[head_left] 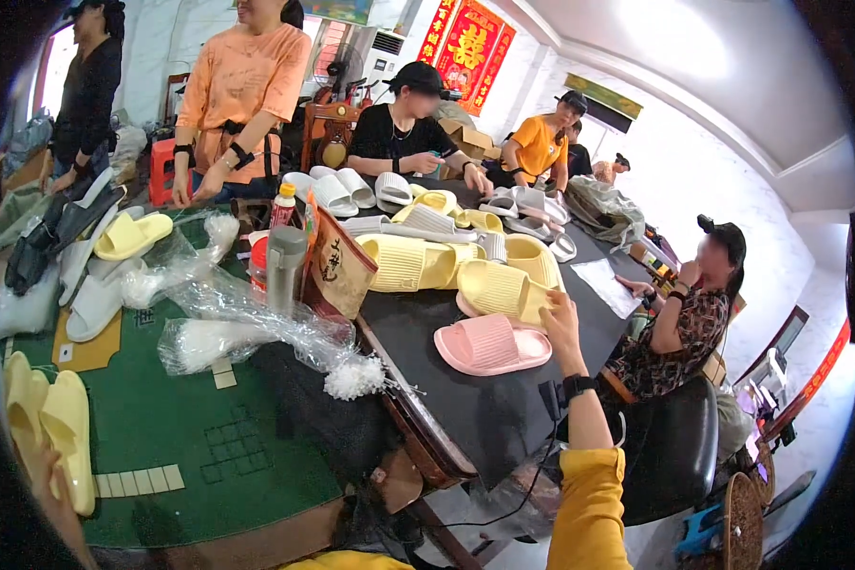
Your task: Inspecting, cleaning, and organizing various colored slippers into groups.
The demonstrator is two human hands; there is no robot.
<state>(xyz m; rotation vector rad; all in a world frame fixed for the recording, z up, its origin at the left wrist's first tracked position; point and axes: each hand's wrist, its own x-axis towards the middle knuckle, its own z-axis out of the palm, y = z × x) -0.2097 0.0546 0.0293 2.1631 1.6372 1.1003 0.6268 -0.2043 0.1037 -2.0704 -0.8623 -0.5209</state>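
Note:
My right hand (562,328) reaches over the black tabletop, its fingers closed on the heel end of a pale yellow slipper (494,290). That slipper lies partly over a pink slipper, and another pink slipper (484,344) lies just in front. At the far left rim my left hand (47,467) is dim and partly cut off. Its fingers are against a pair of pale yellow slippers (68,432) over the green table, seemingly gripping them. Further yellow slippers (389,263) and several grey and white slippers (332,195) lie beyond my right hand.
On the green table (256,503) lie clear plastic bags (247,304) with white fasteners spilling out. A grey cup (283,271), a small bottle (283,204) and a brown packet (337,261) stand at the join. Several people are around the table. A black cable (541,465) hangs near my right forearm.

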